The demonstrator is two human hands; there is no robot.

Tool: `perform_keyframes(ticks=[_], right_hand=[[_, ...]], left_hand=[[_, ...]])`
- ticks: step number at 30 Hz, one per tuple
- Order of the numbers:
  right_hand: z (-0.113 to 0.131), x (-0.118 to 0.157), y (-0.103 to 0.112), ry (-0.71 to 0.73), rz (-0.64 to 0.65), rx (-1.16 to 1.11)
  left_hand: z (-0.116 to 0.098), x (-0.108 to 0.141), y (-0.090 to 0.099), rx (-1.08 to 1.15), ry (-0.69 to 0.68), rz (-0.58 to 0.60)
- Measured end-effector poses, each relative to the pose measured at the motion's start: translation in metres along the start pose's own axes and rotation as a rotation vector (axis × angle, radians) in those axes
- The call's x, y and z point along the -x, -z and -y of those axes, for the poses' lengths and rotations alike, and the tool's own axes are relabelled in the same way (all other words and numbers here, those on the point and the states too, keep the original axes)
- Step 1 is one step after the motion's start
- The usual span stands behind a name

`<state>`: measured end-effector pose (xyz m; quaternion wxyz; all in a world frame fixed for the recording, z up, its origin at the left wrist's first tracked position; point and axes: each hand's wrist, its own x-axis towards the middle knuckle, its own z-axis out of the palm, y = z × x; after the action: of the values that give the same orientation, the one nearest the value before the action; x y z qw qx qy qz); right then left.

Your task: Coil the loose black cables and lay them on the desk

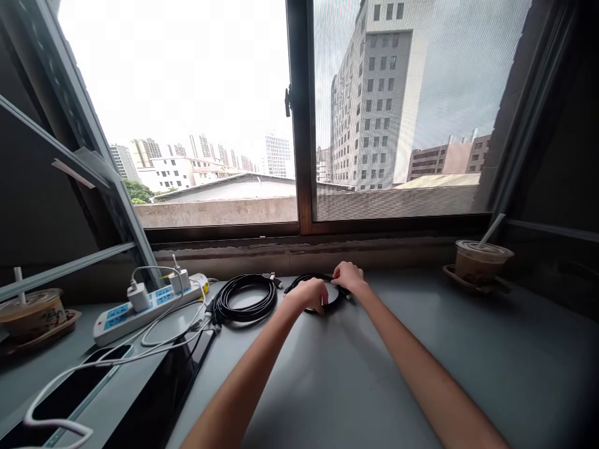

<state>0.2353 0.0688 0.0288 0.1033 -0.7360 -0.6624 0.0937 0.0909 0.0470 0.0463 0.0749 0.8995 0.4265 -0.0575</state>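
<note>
On the grey table, near the window wall, lies a coiled black cable (pixel 333 305) with both my hands on it. My left hand (pixel 309 293) reaches over the front left of the coil, fingers bent down and closed around the cable; its fingertips are partly hidden. At the coil's right rim, my right hand (pixel 349 274) pinches the cable between thumb and fingers. A small cable end (pixel 349 297) shows just below that hand. Left of my hands, a second coil of black cable (pixel 246 319) lies flat, with a plug (pixel 272 276) at its upper right.
A white power strip (pixel 152 307) with chargers stands at the left, white cords (pixel 154 343) trailing forward over dark phone-like slabs (pixel 75 386). Iced drinks stand at far left (pixel 32 312) and far right (pixel 482 262). A metal frame (pixel 107 156) rises at left; a window sill (pixel 224 255) bounds the back.
</note>
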Motion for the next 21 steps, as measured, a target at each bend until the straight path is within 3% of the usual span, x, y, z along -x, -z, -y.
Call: perform_keyframes(ticks=[5,11,21], right_hand=[[0.0,-0.002,-0.004,-0.001,-0.023,-0.006],[0.002,-0.001,-0.005,-0.003,-0.021,-0.003],[0.003,-0.001,-0.005,-0.029,-0.017,0.016]], left_hand=[[-0.006,0.001,-0.003,-0.06,0.067,-0.069],[-0.003,0.005,-0.003,-0.128,0.12,-0.055],[0.008,0.005,-0.003,-0.124,0.048,-0.039]])
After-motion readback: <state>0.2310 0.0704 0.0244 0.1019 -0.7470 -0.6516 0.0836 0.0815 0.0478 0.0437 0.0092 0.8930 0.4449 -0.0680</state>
